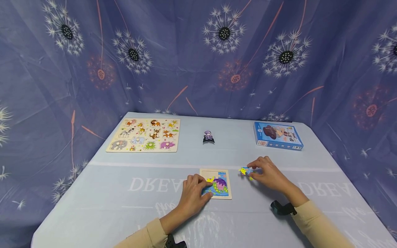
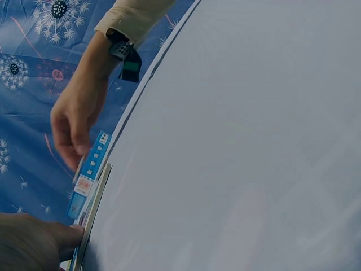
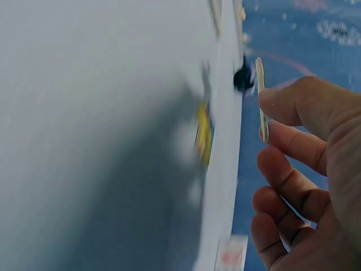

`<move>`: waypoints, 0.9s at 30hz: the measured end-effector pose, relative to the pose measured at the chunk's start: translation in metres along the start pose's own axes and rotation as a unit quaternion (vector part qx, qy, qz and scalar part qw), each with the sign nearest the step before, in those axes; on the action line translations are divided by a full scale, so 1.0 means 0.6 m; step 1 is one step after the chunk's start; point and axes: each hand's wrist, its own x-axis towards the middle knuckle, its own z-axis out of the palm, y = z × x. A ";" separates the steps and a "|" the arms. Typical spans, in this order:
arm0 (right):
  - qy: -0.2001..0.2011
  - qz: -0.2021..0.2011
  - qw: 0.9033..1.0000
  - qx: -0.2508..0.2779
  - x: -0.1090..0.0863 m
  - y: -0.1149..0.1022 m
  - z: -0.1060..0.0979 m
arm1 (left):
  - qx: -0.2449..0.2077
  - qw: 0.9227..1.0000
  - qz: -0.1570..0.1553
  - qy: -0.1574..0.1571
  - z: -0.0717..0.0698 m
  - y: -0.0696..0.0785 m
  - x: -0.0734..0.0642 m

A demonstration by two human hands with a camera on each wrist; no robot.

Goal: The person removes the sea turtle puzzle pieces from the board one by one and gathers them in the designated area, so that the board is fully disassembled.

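A small wooden puzzle board (image 1: 230, 193) with a purple, green and blue picture lies on the table in the head view. Bare wood shows in its upper left part. My left hand (image 1: 194, 193) rests on its left side, index finger over the picture and thumb near the lower edge. Right of the board, my right hand (image 1: 268, 173) pinches a thin blue and yellow puzzle piece (image 1: 245, 171) between thumb and index finger. The right wrist view shows this piece (image 3: 262, 99) edge-on, above the table. Beneath it lies another yellow piece (image 3: 203, 134), blurred.
An animal peg puzzle (image 1: 145, 135) lies at the back left. A small purple-haired figurine (image 1: 208, 137) stands at the back middle. At the back right is a blue box (image 1: 278, 135). A dandelion-patterned curtain (image 1: 186, 62) hangs behind and beside the table (image 1: 124, 213).
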 end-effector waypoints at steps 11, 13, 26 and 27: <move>-0.029 0.051 0.998 -0.018 -0.034 0.077 -0.022 | -0.002 1.000 0.000 0.003 -0.001 0.000 0.000; -0.028 0.051 0.998 -0.016 -0.037 0.084 -0.023 | -0.002 1.000 0.000 0.003 -0.001 0.000 0.000; -0.032 0.054 0.998 -0.009 -0.041 0.098 -0.023 | -0.003 1.000 0.000 0.004 -0.002 0.000 0.000; -0.032 0.055 0.998 -0.009 -0.041 0.099 -0.023 | -0.004 1.000 0.000 0.005 -0.002 0.000 0.000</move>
